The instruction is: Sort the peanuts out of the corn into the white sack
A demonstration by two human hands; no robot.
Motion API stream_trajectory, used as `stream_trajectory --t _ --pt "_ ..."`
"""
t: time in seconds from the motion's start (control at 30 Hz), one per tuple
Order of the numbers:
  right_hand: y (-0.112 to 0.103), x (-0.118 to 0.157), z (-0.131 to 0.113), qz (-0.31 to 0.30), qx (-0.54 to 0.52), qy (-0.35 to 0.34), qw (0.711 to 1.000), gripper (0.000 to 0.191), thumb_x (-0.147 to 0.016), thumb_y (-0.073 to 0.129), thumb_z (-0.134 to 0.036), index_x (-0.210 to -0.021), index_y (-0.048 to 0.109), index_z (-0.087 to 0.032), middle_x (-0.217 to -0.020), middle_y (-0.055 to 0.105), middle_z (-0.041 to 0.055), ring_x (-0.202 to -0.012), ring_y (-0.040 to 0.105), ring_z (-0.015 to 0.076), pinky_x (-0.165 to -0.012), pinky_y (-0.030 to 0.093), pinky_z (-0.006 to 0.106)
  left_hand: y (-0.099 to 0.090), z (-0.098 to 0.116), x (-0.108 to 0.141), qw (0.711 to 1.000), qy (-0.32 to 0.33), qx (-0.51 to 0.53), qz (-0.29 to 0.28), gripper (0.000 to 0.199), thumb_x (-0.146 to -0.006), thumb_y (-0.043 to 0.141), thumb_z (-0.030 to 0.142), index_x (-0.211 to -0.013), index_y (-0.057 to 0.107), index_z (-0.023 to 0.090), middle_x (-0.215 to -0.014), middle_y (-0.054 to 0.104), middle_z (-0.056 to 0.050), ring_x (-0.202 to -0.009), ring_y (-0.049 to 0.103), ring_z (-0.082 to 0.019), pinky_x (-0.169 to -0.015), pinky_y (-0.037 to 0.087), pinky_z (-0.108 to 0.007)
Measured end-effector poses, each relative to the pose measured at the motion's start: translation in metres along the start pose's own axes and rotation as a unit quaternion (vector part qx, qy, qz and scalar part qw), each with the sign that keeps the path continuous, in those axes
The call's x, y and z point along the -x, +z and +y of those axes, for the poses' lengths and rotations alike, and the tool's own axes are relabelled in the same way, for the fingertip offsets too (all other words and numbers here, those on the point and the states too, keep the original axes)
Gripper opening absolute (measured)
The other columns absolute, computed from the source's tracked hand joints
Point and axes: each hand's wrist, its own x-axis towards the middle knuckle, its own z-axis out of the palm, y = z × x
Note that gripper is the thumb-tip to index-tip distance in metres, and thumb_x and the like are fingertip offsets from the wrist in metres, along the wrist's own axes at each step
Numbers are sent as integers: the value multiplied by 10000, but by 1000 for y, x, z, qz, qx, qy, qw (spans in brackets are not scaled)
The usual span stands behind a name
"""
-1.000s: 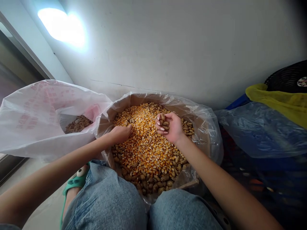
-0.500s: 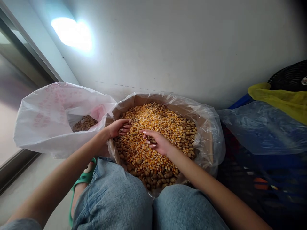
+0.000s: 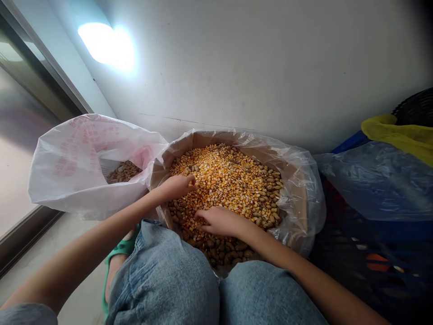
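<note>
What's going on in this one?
A person's bare left hand and right hand are at a mound of loose yellow corn kernels mixed with tan unshelled peanuts, inside a brown container lined with clear plastic. Whether either hand holds anything is hidden. To the left, an open white plastic sack with red print contains brown pieces that look like peanuts.

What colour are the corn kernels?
The corn kernels are mostly golden yellow, as the head view shows.
</note>
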Motion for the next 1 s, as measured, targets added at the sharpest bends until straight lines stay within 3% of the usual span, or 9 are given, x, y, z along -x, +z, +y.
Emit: stream_trajectory --t 0.2,0.33,0.4,0.47,0.57,0.7,0.83,0.9,1.0 --pt "7 4 -2 -6 66 11 998 223 -754 445 -271 -933 563 -209 -800 639 81 -760 585 219 -631 397 294 14 2 1 981 15 -186 -61 252 -759 421 399 -838 508 176 -616 540 -44 -604 527 -183 -538 351 -246" --pt "5 2 -7 73 -175 38 981 198 -747 463 -322 -850 565 -188 -724 594 44 -654 536 148 -574 370 244 12 2 -2 993 11 -102 -54 191 -733 464 358 -752 500 171 -593 510 -22 -562 483 -145 -511 333 -229" --pt "0 1 -8 88 -420 50 902 234 -762 430 -375 -845 543 -187 -622 519 -6 -483 429 78 -458 318 194 6 4 -4 998 -6 35 -49 173 -717 481 342 -701 478 169 -577 477 0 -512 439 -108 -464 312 -205" --pt "-5 1 -8 79 -654 61 750 236 -767 404 -384 -834 517 -187 -543 416 -49 -372 263 44 -356 210 163 -2 5 -4 969 -42 233 -73 192 -733 439 341 -646 432 170 -515 395 30 -417 350 -72 -382 261 -184" --pt "-10 1 -4 98 -840 76 528 174 -729 410 -292 -801 513 -172 -538 385 -51 -365 230 40 -318 143 145 -17 1 -3 843 -97 514 -125 186 -752 353 287 -600 361 180 -450 221 69 -324 180 -51 -292 155 -164" --pt "-9 1 -1 134 -883 116 434 209 -684 363 -238 -757 538 -152 -637 497 14 -475 412 78 -340 235 156 -26 -7 -2 731 -129 661 -107 193 -753 367 287 -596 352 176 -472 215 68 -322 153 -41 -265 128 -138" --pt "-4 -1 -3 143 -840 147 502 241 -702 428 -361 -566 436 -162 -581 467 -13 -422 370 60 -334 173 155 -25 -6 -1 806 -116 571 -106 188 -743 450 331 -668 456 158 -511 320 52 -339 205 -28 -289 142 -138" --pt "-2 -4 -4 122 -763 147 617 342 -712 439 -432 -509 382 -163 -521 421 -31 -374 305 46 -335 144 164 -27 -3 1 893 -94 430 -94 182 -733 475 334 -759 526 162 -534 387 41 -356 255 -32 -315 174 -148" --pt "1 -13 -7 134 -493 108 853 309 -734 439 -424 -580 504 -164 -546 498 -1 -438 415 83 -399 272 196 -34 2 8 990 -44 116 -65 170 -704 515 327 -746 590 180 -544 474 17 -441 385 -67 -407 272 -170"
